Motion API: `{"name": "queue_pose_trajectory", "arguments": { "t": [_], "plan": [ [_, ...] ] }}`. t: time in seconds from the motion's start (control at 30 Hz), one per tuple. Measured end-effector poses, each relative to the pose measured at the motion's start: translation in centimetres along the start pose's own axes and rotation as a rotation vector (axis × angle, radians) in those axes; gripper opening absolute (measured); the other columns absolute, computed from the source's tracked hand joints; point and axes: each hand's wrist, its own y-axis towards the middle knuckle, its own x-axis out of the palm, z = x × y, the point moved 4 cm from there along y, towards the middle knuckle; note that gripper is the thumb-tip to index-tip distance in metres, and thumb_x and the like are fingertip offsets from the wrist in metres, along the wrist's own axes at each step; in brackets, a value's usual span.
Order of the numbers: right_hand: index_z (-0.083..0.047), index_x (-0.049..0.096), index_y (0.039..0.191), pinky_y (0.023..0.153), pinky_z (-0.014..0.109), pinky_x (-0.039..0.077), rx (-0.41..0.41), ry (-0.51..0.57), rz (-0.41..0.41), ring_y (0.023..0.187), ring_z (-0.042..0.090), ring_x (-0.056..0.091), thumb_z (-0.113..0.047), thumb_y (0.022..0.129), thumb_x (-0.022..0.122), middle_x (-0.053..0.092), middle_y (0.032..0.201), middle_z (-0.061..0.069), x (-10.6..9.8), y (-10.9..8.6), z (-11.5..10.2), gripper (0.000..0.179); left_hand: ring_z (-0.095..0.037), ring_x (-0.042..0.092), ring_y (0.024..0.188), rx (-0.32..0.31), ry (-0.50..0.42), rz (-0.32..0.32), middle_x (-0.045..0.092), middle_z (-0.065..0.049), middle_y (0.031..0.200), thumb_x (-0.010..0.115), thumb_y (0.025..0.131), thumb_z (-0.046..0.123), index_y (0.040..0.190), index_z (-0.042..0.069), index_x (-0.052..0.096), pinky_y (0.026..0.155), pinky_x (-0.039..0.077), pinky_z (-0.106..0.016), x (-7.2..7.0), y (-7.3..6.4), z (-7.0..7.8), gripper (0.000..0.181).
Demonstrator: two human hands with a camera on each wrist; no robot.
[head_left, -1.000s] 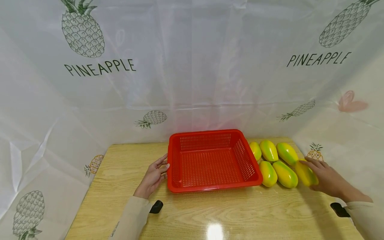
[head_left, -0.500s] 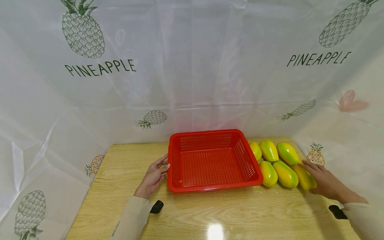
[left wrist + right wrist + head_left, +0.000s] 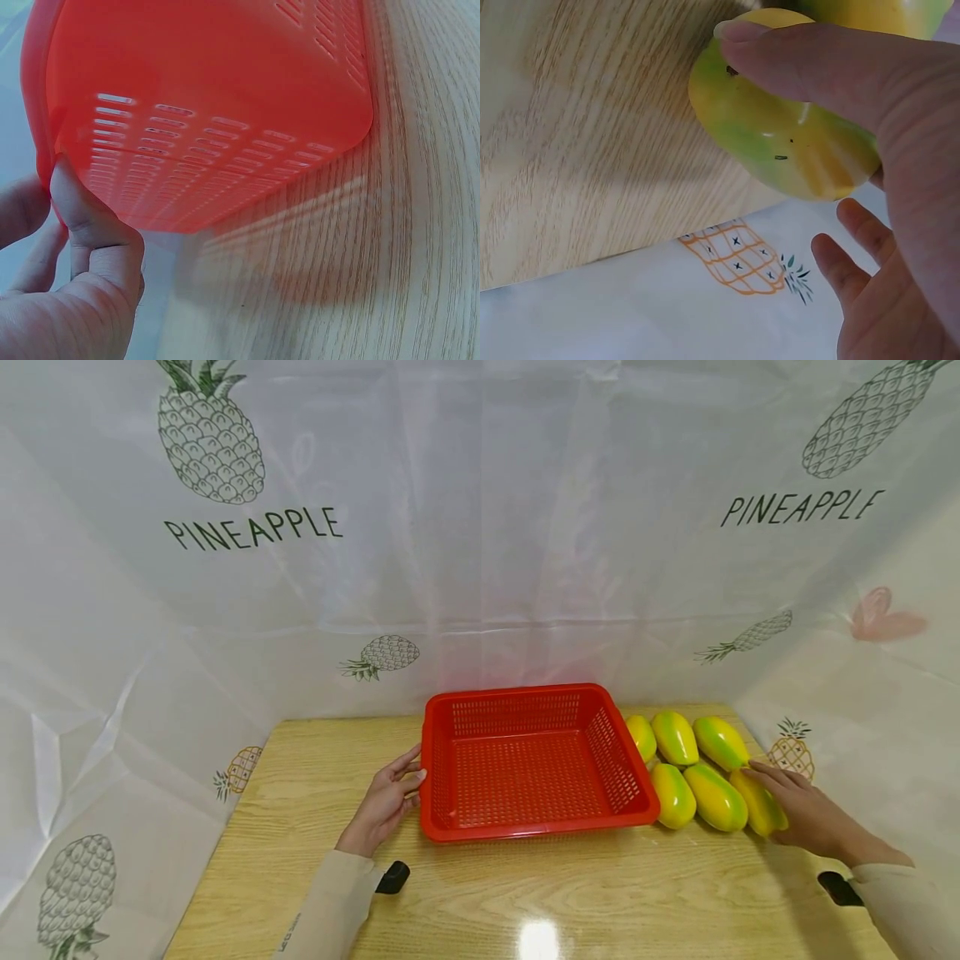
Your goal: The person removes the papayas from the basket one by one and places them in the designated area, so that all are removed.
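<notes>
A red plastic basket (image 3: 525, 777) with slotted walls stands on the table, nothing inside it. At its left side my left hand (image 3: 386, 806) pinches the rim; in the left wrist view the thumb (image 3: 94, 214) lies along the wall just under the rim. Several yellow-green mangoes lie in two rows to the right of the basket. My right hand (image 3: 798, 806) grips the nearest-right mango (image 3: 757, 802), which sits against its neighbours. The right wrist view shows the thumb across this mango (image 3: 780, 142), with two fingers spread off it and the others hidden.
Beside the gripped fruit lie a front-middle mango (image 3: 714, 797) and a back-right mango (image 3: 720, 742). The leftmost back mango (image 3: 641, 737) is partly hidden by the basket. A white pineapple-print sheet (image 3: 525, 568) hangs behind and beside the wooden table (image 3: 480, 893).
The right hand has moved slightly left with its mango, bringing it up against the other mangoes. The left hand and the basket have stayed in place.
</notes>
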Motion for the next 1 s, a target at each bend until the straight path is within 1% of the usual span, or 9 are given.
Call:
{"name": "queue_pose_trajectory", "arguments": {
  "t": [0.07, 0.13, 0.27, 0.47, 0.63, 0.7, 0.77, 0.87, 1.0],
  "plan": [
    [0.004, 0.046, 0.150, 0.086, 0.071, 0.043, 0.004, 0.003, 0.000, 0.118, 0.054, 0.047, 0.003, 0.044, 0.103, 0.015, 0.171, -0.010, 0.04, 0.00, 0.00, 0.120, -0.011, 0.055, 0.077, 0.003, -0.005, -0.001, 0.050, -0.007, 0.126, 0.052, 0.109, 0.001, 0.163, 0.015, 0.043, 0.066, 0.049, -0.022, 0.00, 0.00, -0.04, 0.056],
    [0.005, 0.046, 0.151, 0.086, 0.071, 0.043, 0.003, 0.006, 0.000, 0.118, 0.053, 0.047, 0.004, 0.044, 0.103, 0.012, 0.171, -0.013, 0.04, 0.02, -0.05, 0.121, -0.011, 0.056, 0.077, 0.007, -0.007, -0.002, 0.050, -0.007, 0.126, 0.052, 0.109, 0.000, 0.164, 0.014, 0.042, 0.066, 0.049, -0.022, 0.01, 0.02, -0.10, 0.057],
    [0.002, 0.044, 0.154, 0.083, 0.071, 0.045, 0.006, 0.001, -0.007, 0.118, 0.053, 0.047, 0.004, 0.044, 0.103, 0.010, 0.171, -0.015, -0.01, 0.15, -0.31, 0.125, -0.011, 0.056, 0.076, 0.013, -0.008, 0.000, 0.050, -0.008, 0.125, 0.053, 0.109, 0.001, 0.164, 0.012, 0.041, 0.065, 0.049, -0.022, -0.02, -0.05, -0.12, 0.057],
    [-0.002, 0.040, 0.158, 0.081, 0.073, 0.047, 0.004, -0.006, -0.022, 0.117, 0.055, 0.048, 0.003, 0.045, 0.103, 0.008, 0.171, -0.014, -0.07, 0.25, -0.49, 0.130, -0.012, 0.054, 0.077, -0.002, -0.007, 0.006, 0.050, -0.007, 0.126, 0.053, 0.109, 0.002, 0.163, 0.017, 0.043, 0.066, 0.049, -0.023, -0.05, 0.05, -0.19, 0.057],
    [0.000, 0.041, 0.157, 0.080, 0.074, 0.048, 0.013, -0.004, -0.035, 0.117, 0.054, 0.048, 0.002, 0.046, 0.103, 0.006, 0.172, -0.014, -0.01, 0.14, -0.37, 0.127, -0.012, 0.055, 0.078, -0.004, -0.006, 0.006, 0.049, -0.007, 0.127, 0.053, 0.109, 0.001, 0.163, 0.016, 0.042, 0.067, 0.050, -0.022, -0.04, 0.03, -0.21, 0.057],
    [0.002, 0.040, 0.157, 0.081, 0.074, 0.048, 0.014, 0.001, -0.041, 0.119, 0.054, 0.047, 0.002, 0.048, 0.103, 0.005, 0.172, -0.014, 0.01, 0.08, -0.31, 0.126, -0.011, 0.056, 0.079, -0.003, -0.006, 0.007, 0.050, -0.008, 0.128, 0.053, 0.109, 0.001, 0.164, 0.014, 0.042, 0.066, 0.050, -0.021, -0.06, 0.01, -0.21, 0.057],
    [0.001, 0.040, 0.157, 0.082, 0.073, 0.048, 0.029, 0.007, -0.050, 0.131, 0.052, 0.043, 0.001, 0.049, 0.102, 0.004, 0.172, -0.016, 0.03, 0.01, -0.19, 0.125, -0.010, 0.057, 0.080, -0.002, -0.006, 0.007, 0.050, -0.008, 0.129, 0.054, 0.109, 0.001, 0.164, 0.013, 0.041, 0.066, 0.050, -0.020, -0.09, 0.00, -0.20, 0.057],
    [0.003, 0.040, 0.157, 0.083, 0.074, 0.047, 0.031, 0.015, -0.059, 0.134, 0.052, 0.041, 0.002, 0.051, 0.101, 0.008, 0.174, -0.008, 0.01, -0.01, -0.13, 0.123, -0.009, 0.058, 0.082, -0.004, -0.010, 0.009, 0.050, -0.008, 0.129, 0.054, 0.109, 0.001, 0.164, 0.013, 0.042, 0.066, 0.050, -0.020, -0.09, 0.00, -0.13, 0.057],
    [0.004, 0.043, 0.154, 0.084, 0.074, 0.047, 0.036, 0.010, -0.068, 0.133, 0.054, 0.042, 0.001, 0.051, 0.101, 0.018, 0.174, 0.005, -0.01, -0.04, -0.08, 0.118, -0.008, 0.058, 0.083, -0.003, -0.013, 0.007, 0.050, -0.008, 0.128, 0.054, 0.109, 0.000, 0.163, 0.013, 0.042, 0.066, 0.050, -0.019, -0.06, 0.08, -0.04, 0.058]
  ]
}}
